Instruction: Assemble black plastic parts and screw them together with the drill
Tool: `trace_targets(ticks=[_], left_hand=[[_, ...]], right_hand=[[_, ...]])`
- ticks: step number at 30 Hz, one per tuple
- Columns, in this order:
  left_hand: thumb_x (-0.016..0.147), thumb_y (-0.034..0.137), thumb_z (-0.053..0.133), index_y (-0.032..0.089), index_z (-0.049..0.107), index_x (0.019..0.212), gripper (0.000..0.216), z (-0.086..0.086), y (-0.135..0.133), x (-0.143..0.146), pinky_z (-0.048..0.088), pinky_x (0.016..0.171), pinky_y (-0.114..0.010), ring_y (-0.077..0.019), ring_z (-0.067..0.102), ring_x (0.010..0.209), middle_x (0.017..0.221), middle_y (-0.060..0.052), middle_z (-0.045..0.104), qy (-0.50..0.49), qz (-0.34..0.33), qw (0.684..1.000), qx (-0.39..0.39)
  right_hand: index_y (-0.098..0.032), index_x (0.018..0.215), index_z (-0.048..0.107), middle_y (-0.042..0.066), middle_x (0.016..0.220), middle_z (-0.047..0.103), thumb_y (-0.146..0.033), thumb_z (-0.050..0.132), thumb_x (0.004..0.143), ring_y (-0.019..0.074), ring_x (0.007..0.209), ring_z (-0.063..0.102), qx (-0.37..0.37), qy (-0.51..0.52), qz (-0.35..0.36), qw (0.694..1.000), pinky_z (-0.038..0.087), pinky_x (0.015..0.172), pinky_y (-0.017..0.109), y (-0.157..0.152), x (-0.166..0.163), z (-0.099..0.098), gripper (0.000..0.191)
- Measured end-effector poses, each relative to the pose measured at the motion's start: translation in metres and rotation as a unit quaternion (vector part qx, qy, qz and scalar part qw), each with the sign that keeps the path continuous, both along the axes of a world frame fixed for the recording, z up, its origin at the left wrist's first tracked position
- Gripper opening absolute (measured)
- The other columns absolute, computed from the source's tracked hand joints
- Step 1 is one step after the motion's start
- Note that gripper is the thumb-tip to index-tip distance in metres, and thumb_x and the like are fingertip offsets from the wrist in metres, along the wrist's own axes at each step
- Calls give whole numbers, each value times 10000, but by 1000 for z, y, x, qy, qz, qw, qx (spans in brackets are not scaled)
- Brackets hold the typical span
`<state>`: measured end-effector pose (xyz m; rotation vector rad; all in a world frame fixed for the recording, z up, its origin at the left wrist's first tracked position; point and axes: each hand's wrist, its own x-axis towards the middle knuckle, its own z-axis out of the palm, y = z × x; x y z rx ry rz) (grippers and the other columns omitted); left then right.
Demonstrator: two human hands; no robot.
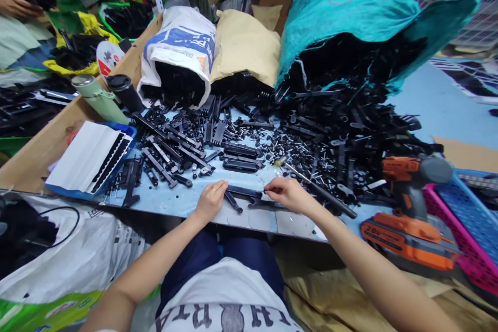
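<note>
My left hand (210, 199) rests near the front edge of the pale blue table (175, 202), fingers curled down onto the left end of a long black plastic strip (243, 191). My right hand (287, 193) pinches the strip's right end with fingers closed. A short black piece (233, 202) lies just under the strip between both hands. Stacked black bars (240, 158) lie just beyond the hands.
A big heap of black plastic parts (342, 124) spills from a teal sack (350, 5). An orange cordless drill (408, 207) lies at right beside a pink basket (462, 238). A green flask (99, 98), a black cup (125, 92) and a white sack (179, 52) stand behind. Another person's hand (15, 5) is far left.
</note>
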<state>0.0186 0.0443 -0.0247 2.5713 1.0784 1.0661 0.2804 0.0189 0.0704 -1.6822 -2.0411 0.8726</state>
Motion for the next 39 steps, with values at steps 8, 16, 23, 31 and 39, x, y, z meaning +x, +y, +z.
trace_targets(ticks=[8, 16, 23, 31, 39], left_hand=[[895, 124, 393, 154, 528, 1183, 319, -4, -4, 7, 526, 871, -321, -176, 601, 1025, 1082, -101, 635, -16, 34, 999, -16], [874, 182, 463, 144, 546, 1139, 280, 7, -2, 18, 450, 924, -434, -248, 562, 1087, 1105, -128, 624, 30, 11, 996, 85], [794, 384, 567, 147, 544, 1156, 434, 21, -4, 72, 420, 884, -415, -268, 554, 1029, 1101, -123, 612, 169, -120, 978, -13], [845, 437, 470, 135, 553, 1103, 406, 1, 7, 90, 415, 746, -363, -260, 563, 920, 986, -102, 632, 189, -115, 974, -42], [789, 383, 588, 187, 556, 1028, 310, 10, -5, 85, 424, 790, -365, -243, 559, 923, 978, -78, 624, 148, -113, 982, -45]], right_hand=[[-152, 728, 698, 72, 764, 687, -120, 500, 693, 170, 697, 614, -35, -206, 74, 975, 407, 643, 237, 12, -22, 24, 204], [-90, 847, 685, 157, 876, 682, -142, 514, 749, 223, 787, 643, -15, -325, 105, 940, 431, 658, 258, 10, -40, 24, 204], [-140, 919, 641, 87, 871, 663, -255, 398, 921, 160, 787, 623, 141, -222, 31, 964, 456, 680, 241, -22, -18, -22, 268], [-158, 1260, 503, 78, 929, 651, -499, 466, 876, 146, 854, 597, 261, -145, 12, 954, 444, 733, 227, -45, 17, -91, 515], [-207, 1304, 476, 99, 934, 638, -441, 439, 900, 189, 854, 586, 171, -184, 139, 958, 457, 760, 303, -42, 28, -72, 468]])
